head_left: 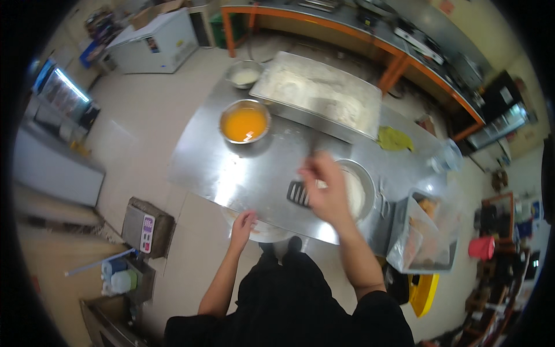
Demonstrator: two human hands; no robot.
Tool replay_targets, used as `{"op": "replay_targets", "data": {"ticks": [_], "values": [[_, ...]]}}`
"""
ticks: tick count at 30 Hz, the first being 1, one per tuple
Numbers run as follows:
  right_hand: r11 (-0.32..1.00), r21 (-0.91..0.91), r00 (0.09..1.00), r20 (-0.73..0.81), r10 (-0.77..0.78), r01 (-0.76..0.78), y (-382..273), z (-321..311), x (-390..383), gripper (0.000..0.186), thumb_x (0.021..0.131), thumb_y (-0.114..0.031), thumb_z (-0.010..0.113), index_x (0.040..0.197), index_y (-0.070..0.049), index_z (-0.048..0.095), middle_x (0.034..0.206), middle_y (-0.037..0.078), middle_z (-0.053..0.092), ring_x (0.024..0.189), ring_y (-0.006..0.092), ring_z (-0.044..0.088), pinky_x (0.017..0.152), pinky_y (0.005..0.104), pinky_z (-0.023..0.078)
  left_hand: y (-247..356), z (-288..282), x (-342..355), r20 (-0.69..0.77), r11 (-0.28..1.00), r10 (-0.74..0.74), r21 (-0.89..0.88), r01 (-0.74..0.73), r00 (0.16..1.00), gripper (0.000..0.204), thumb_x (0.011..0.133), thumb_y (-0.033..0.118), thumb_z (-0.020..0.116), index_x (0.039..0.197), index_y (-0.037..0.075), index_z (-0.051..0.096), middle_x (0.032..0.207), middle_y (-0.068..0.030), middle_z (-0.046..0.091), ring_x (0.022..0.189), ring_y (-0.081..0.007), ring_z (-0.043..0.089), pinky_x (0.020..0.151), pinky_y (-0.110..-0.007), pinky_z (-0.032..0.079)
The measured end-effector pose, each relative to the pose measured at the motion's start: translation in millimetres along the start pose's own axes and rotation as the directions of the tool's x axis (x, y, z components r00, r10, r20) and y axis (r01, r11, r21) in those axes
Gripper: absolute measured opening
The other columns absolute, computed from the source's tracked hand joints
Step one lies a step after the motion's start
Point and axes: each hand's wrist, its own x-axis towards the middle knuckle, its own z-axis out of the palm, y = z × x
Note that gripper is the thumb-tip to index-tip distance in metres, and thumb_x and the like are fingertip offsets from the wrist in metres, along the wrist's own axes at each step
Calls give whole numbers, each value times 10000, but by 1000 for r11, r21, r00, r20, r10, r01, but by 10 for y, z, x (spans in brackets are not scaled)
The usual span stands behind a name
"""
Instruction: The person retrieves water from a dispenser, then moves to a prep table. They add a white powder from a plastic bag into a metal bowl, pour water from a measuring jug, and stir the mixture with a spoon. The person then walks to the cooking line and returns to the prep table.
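Observation:
My right hand (325, 188), blurred by motion, grips a black slotted spatula (298, 194) above the steel table (199, 159). Right beside that hand is a metal bowl (370, 179) of white powder, partly hidden by my hand and forearm. My left hand (243, 226) is by the table's front edge with loosely bent fingers, and no held object shows in it. Below that edge, next to my left hand, part of a round pale basin (269, 233) shows. A steel bowl (244, 103) of orange liquid stands toward the far left of the table.
A large metal tray (277, 106) of white powder lies at the back, beside a small bowl (244, 75) of pale contents. A green cloth (395, 139), a clear container (446, 157) and a grey plastic-covered bin (426, 266) are at right. A scale (147, 231) stands left.

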Motion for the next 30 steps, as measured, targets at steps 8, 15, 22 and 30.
{"op": "replay_targets", "data": {"ticks": [8, 15, 22, 30], "values": [[888, -456, 973, -224, -55, -55, -47, -1473, -953, 140, 825, 94, 632, 856, -25, 699, 840, 90, 629, 755, 198, 640, 738, 287, 513, 586, 2134, 1147, 261, 918, 291, 195, -346, 920, 371, 1003, 181, 502, 1337, 21, 507, 1297, -176, 579, 1215, -294, 553, 1008, -386, 437], [858, -496, 988, 5, 153, -131, 886, -1419, -1457, 179, 797, 77, 637, 834, -85, 703, 842, 86, 648, 812, 237, 685, 718, 318, 541, 367, 2432, 1439, 228, 901, 240, 309, -304, 944, 355, 1011, 158, 406, 1332, 68, 530, 1279, -198, 594, 1192, -368, 558, 993, -416, 442], [908, -417, 995, 66, 79, -45, 1579, -1153, -1095, 138, 905, 9, 619, 804, -83, 636, 806, 71, 586, 789, 219, 633, 781, 286, 531, 415, 2396, 1377, 169, 879, 267, 362, -311, 949, 336, 1000, 147, 421, 1293, 83, 573, 1209, -195, 637, 1112, -381, 604, 943, -432, 473], [886, -463, 999, 8, 46, -37, 1332, -1382, -997, 142, 859, 39, 653, 787, -83, 655, 948, 100, 667, 932, 260, 706, 817, 299, 570, 416, 2456, 1291, 57, 882, 333, 335, -332, 941, 326, 999, 143, 432, 1284, 84, 579, 1221, -182, 636, 1114, -375, 606, 936, -428, 478]]}}
